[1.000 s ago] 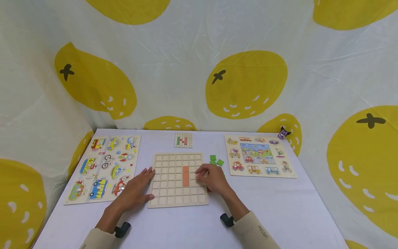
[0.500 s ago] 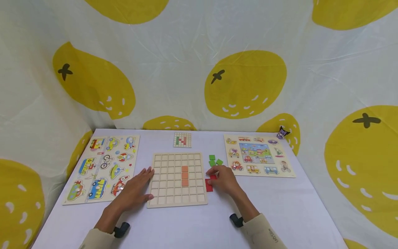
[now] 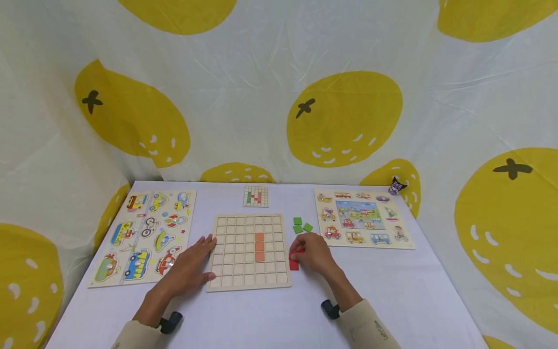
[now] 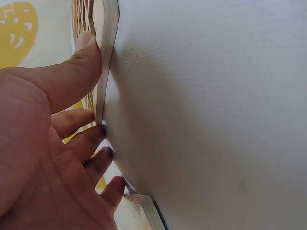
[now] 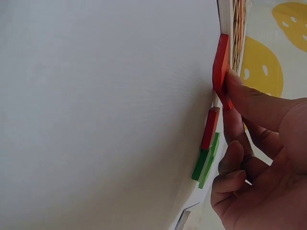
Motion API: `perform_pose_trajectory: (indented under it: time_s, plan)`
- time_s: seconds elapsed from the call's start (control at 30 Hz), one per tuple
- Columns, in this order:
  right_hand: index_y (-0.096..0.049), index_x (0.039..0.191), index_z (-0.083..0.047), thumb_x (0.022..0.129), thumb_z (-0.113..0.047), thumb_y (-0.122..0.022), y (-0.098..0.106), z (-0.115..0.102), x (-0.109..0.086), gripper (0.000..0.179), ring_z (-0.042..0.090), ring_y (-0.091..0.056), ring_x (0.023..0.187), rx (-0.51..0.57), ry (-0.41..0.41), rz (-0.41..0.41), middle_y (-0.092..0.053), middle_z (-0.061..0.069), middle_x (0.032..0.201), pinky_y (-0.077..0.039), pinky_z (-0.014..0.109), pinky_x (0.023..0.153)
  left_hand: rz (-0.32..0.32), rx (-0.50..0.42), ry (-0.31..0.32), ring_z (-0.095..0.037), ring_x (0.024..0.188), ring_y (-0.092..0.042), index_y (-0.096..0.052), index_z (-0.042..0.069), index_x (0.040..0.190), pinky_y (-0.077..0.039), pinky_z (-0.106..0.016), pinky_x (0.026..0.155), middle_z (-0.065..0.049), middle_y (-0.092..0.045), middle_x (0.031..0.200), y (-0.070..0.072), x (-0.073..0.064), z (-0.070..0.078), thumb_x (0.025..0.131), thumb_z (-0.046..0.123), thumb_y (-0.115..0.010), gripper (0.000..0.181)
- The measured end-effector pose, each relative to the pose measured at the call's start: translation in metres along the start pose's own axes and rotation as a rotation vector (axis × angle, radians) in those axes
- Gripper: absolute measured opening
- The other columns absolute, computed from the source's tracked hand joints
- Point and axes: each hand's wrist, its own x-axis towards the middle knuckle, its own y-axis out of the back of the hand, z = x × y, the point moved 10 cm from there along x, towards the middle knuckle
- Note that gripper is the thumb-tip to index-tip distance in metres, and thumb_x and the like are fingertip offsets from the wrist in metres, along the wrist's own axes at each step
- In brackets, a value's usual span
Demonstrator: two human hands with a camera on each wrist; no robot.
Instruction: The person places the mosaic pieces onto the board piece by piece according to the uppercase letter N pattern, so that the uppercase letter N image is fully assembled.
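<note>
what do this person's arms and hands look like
The left sleeve and right sleeve are beige; the right one carries small dark lettering. A stubby black device sits at each wrist. The left grip and right grip are ungloved.

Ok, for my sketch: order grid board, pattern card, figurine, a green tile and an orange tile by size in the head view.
Grid board
Pattern card
Figurine
Orange tile, green tile: too alike to rank

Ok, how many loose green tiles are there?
3 in view, beyond the right hand: far-left tile, near-left tile, rightmost tile. The hand may hide others.
</note>
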Motion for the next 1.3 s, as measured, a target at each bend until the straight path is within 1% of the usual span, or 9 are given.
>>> perform_pose_trajectory:
  time_s: [0.2, 0.37, 0.57, 0.67, 0.8, 0.97, 1.13, 1.2, 1.3]
  plan:
    - [-0.075, 0.087, -0.017, 0.086, -0.008, -0.088, 0.003, 0.000, -0.004, 0.016, 0.015, -0.058, 0.076, 0.014, 0.007, 0.018, -0.065, -0.004, 0.078, -0.048, 0.029, 0.070, 0.002, -0.004, -0.006, -0.045, 0.160, -0.031, -0.038, 0.001, 0.163, -0.033, -0.065, 0.126, -0.019, -0.034, 0.172, 0.000, -0.001, 0.001, 0.083, 0.021, -0.091, 0.098]
    - [-0.075, 0.091, -0.019, 0.087, -0.007, -0.087, 0.005, 0.000, -0.006, 0.017, 0.015, -0.056, 0.077, 0.040, 0.014, 0.046, -0.062, -0.003, 0.076, -0.045, 0.028, 0.068, 0.001, -0.006, -0.005, -0.045, 0.160, -0.030, -0.038, 0.001, 0.163, -0.033, -0.066, 0.126, -0.019, -0.034, 0.172, 0.001, -0.001, 0.002, 0.084, 0.020, -0.090, 0.097]
    - [-0.074, 0.095, -0.021, 0.089, -0.011, -0.086, 0.003, -0.007, -0.011, 0.017, 0.017, -0.055, 0.078, 0.117, 0.042, 0.068, -0.062, -0.002, 0.081, -0.045, 0.027, 0.065, 0.001, -0.004, 0.001, -0.045, 0.160, -0.030, -0.038, 0.002, 0.164, -0.033, -0.066, 0.126, -0.019, -0.033, 0.173, 0.001, -0.001, 0.001, 0.084, 0.021, -0.090, 0.097]
    - [-0.073, 0.096, -0.021, 0.090, -0.013, -0.085, -0.002, -0.015, -0.015, 0.016, 0.017, -0.057, 0.075, 0.145, 0.056, 0.052, -0.064, -0.003, 0.081, -0.047, 0.025, 0.061, -0.001, -0.006, 0.003, -0.045, 0.161, -0.030, -0.038, 0.003, 0.164, -0.033, -0.066, 0.126, -0.018, -0.033, 0.173, 0.000, -0.002, 0.000, 0.084, 0.022, -0.090, 0.098]
    - [-0.071, 0.097, -0.021, 0.092, -0.014, -0.083, -0.014, -0.023, -0.019, 0.014, 0.017, -0.057, 0.069, 0.153, 0.068, 0.022, -0.066, -0.004, 0.082, -0.047, 0.025, 0.055, -0.001, -0.012, -0.001, -0.045, 0.161, -0.029, -0.037, 0.002, 0.164, -0.032, -0.066, 0.126, -0.019, -0.033, 0.173, 0.000, -0.002, 0.000, 0.084, 0.021, -0.090, 0.097]
    - [-0.070, 0.095, -0.022, 0.092, -0.015, -0.082, -0.030, -0.033, -0.024, 0.015, 0.016, -0.057, 0.069, 0.144, 0.077, -0.009, -0.068, -0.005, 0.081, -0.046, 0.025, 0.057, 0.001, -0.011, -0.009, -0.046, 0.160, -0.030, -0.038, 0.001, 0.163, -0.033, -0.066, 0.126, -0.019, -0.033, 0.173, 0.000, -0.001, 0.002, 0.085, 0.021, -0.089, 0.096]
    - [-0.069, 0.092, -0.023, 0.090, -0.017, -0.085, -0.043, -0.045, -0.027, 0.017, 0.011, -0.061, 0.073, 0.116, 0.079, -0.017, -0.068, -0.011, 0.075, -0.045, 0.026, 0.063, 0.001, -0.014, -0.009, -0.045, 0.160, -0.030, -0.037, 0.001, 0.163, -0.032, -0.066, 0.126, -0.019, -0.033, 0.173, 0.001, -0.001, 0.003, 0.085, 0.020, -0.089, 0.096]
    - [-0.069, 0.091, -0.022, 0.090, -0.017, -0.086, -0.047, -0.050, -0.027, 0.018, 0.010, -0.061, 0.074, 0.108, 0.087, -0.016, -0.068, -0.011, 0.073, -0.046, 0.026, 0.064, 0.001, -0.014, -0.008, -0.045, 0.160, -0.030, -0.037, 0.001, 0.163, -0.032, -0.066, 0.126, -0.019, -0.033, 0.173, 0.001, -0.001, 0.003, 0.085, 0.020, -0.089, 0.096]
    - [-0.069, 0.090, -0.020, 0.089, -0.016, -0.086, -0.051, -0.057, -0.027, 0.018, 0.009, -0.061, 0.071, 0.091, 0.102, -0.012, -0.067, -0.010, 0.072, -0.045, 0.025, 0.062, 0.000, -0.014, -0.005, -0.045, 0.160, -0.030, -0.037, 0.001, 0.163, -0.032, -0.066, 0.126, -0.020, -0.033, 0.173, 0.001, -0.001, 0.003, 0.085, 0.020, -0.089, 0.096]
